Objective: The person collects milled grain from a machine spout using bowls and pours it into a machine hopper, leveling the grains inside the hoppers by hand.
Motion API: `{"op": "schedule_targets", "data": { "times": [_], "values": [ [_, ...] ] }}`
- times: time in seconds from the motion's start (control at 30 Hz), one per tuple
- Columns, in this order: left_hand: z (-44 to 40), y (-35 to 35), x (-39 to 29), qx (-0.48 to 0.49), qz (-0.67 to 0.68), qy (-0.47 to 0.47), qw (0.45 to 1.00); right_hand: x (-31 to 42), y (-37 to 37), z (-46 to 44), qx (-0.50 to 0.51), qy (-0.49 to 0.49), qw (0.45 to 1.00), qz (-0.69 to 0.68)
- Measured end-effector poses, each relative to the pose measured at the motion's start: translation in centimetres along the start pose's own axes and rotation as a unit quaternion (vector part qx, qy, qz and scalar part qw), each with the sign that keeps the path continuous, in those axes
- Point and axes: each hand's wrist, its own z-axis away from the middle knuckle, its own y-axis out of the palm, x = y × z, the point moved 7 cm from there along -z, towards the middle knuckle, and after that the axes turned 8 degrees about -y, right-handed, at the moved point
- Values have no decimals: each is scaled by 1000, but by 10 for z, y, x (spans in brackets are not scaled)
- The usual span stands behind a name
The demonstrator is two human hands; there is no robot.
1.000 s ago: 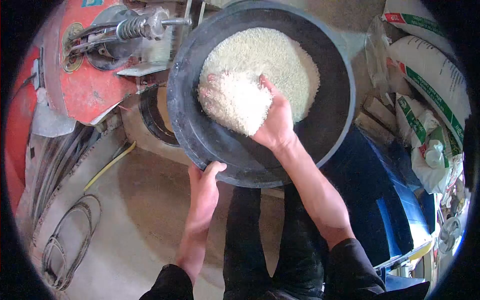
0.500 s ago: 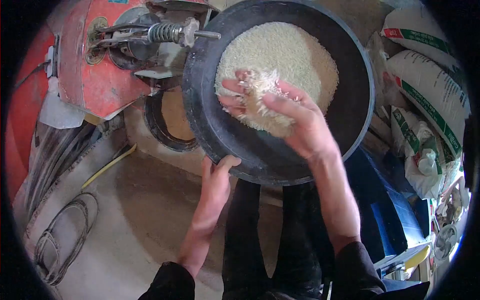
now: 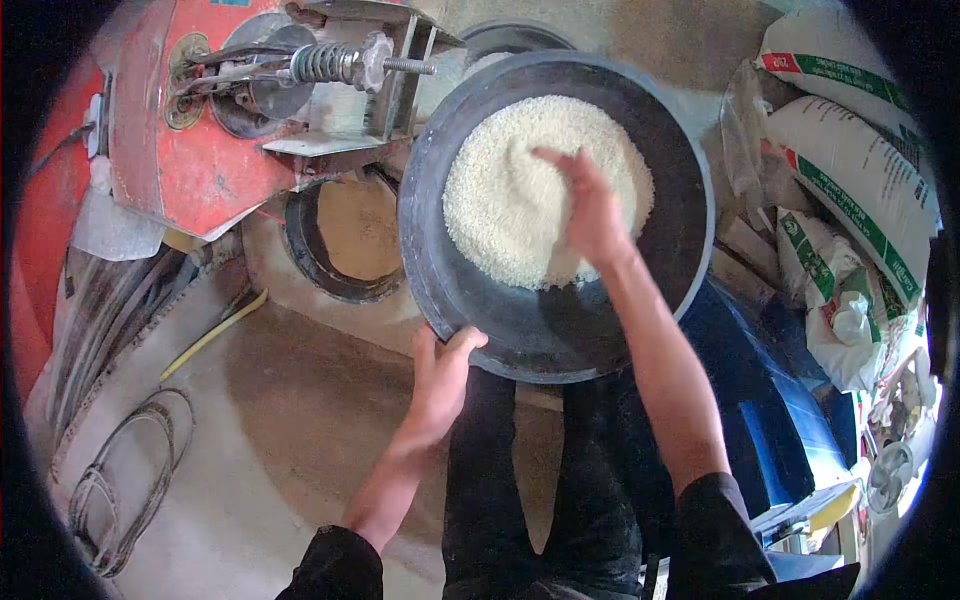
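Observation:
A wide black basin (image 3: 430,270) holds a heap of white rice (image 3: 500,220). My left hand (image 3: 440,370) grips the near-left rim, thumb over the edge and the other fingers mostly hidden below. Over the right half of the heap is my right hand (image 3: 597,215), turned on its side. Its fingers look stretched out, and I see no rice held in it. Motion blurs the hand a little, and whether it touches the grains I cannot tell.
At upper left stands a red machine (image 3: 220,150) with a spring-loaded bolt (image 3: 335,65). Below its metal chute, a black tub (image 3: 300,240) holds brown powder (image 3: 358,230). Another dark basin (image 3: 520,38) lies behind mine. White sacks (image 3: 850,180) are stacked right; a cable coil (image 3: 130,480) lies left.
My right hand has let go of its scoop of rice and turned on its side. The basin has shifted toward me, with my left hand still on its rim, uncovering the basin behind.

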Motion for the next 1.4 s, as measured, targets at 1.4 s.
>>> {"op": "schedule_targets", "data": {
  "times": [1.4],
  "values": [
    [516, -150, 42, -382, 745, 24, 546, 54, 538, 484, 790, -377, 132, 466]
  ]
}}
